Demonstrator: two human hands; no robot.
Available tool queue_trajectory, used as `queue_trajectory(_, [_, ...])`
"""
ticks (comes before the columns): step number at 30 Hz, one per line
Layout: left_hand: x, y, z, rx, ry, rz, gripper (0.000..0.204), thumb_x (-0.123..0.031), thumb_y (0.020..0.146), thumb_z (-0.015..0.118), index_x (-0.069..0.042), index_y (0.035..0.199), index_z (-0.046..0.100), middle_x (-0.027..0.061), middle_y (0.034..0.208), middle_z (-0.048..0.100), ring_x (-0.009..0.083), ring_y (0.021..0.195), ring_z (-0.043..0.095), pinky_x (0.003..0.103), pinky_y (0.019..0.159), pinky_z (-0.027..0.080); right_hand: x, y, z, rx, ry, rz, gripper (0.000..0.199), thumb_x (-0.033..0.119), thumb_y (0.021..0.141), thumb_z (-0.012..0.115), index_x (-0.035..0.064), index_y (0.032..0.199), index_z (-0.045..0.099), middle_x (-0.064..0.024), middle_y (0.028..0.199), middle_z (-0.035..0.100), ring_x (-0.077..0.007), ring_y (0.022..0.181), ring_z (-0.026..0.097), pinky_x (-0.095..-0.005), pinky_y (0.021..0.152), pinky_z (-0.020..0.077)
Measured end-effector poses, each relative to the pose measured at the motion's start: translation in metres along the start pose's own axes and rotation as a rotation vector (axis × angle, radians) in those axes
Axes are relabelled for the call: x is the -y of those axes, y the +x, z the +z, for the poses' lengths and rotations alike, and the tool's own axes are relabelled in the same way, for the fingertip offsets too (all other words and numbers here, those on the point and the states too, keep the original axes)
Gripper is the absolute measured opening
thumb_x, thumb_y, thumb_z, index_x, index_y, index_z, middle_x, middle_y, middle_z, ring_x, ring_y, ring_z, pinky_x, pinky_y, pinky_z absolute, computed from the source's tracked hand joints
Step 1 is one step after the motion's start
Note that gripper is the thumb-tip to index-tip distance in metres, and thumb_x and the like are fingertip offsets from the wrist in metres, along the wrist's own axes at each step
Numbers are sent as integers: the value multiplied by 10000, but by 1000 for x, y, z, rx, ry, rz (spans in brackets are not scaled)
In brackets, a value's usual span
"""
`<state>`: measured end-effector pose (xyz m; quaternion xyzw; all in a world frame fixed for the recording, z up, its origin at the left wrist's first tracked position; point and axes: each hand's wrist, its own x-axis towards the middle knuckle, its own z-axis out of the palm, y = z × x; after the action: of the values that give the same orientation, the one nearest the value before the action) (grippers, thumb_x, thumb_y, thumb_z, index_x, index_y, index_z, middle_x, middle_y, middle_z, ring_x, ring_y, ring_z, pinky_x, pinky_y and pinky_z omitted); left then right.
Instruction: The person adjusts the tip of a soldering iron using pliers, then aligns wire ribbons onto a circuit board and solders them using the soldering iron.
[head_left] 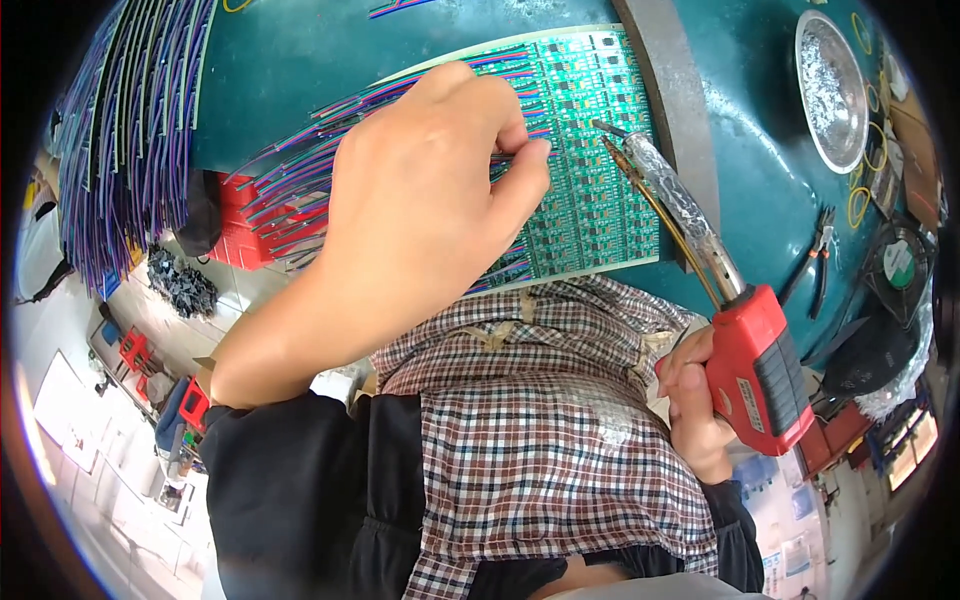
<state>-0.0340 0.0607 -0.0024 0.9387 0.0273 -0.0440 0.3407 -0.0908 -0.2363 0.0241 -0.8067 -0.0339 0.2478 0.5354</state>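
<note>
A green panel of small circuit boards (590, 210) lies on the bench before me, with rows of chips on it. Thin coloured wires (300, 205) run off its left part in a dense bundle. Over these wires my left hand (430, 175) is closed, thumb and forefinger pinching at a wire end beside the boards; the palm hides part of the bundle. My right hand (695, 400) grips the red handle of a soldering gun (755, 370). Its metal barrel and thin brass-coloured tube slant up to the left, and the dark tip is over the right part of the panel.
A dark grey bar (670, 90) lies along the panel's right edge. Farther right are a metal bowl (832, 95) of silvery bits, orange-handled cutters (818, 260) and a small fan (898, 265). Wired strips (135, 130) hang at the left, near a red stool (240, 225).
</note>
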Motion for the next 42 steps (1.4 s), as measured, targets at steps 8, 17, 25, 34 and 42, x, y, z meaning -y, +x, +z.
queue_trajectory(8, [3,1,8,-57,63,20,208,-116,884,760,-16,766,620,63,767,577,171,620,619,291,551,503,-1,-3,5,76,-25,49,244,130,990,608,-7,1185,556,-56,744,567,-109,603,513,-284,594,455])
queue_trajectory(17, [3,2,9,-68,87,32,218,-107,877,757,-12,747,609,70,748,567,184,604,608,306,541,503,2,3,8,60,4,86,107,93,980,600,16,1035,550,-66,754,565,-114,600,509,-272,570,452])
queue_trajectory(25, [4,2,11,-80,95,38,226,-121,867,766,-20,743,606,66,754,578,188,614,617,314,545,498,8,5,10,36,-11,131,107,92,971,605,14,994,535,-76,727,558,-115,574,497,-261,551,449])
queue_trajectory(34, [2,3,10,-70,102,16,216,-126,857,778,-30,746,620,58,765,596,184,616,628,314,546,495,10,0,6,51,-37,132,134,104,961,623,28,1012,525,-80,755,554,-127,600,514,-267,563,454])
queue_trajectory(42, [4,3,11,-75,97,19,194,-112,843,782,-30,753,630,59,769,603,183,626,634,312,553,504,8,3,8,26,-71,65,135,113,972,627,40,997,517,-77,731,547,-126,587,502,-263,530,446])
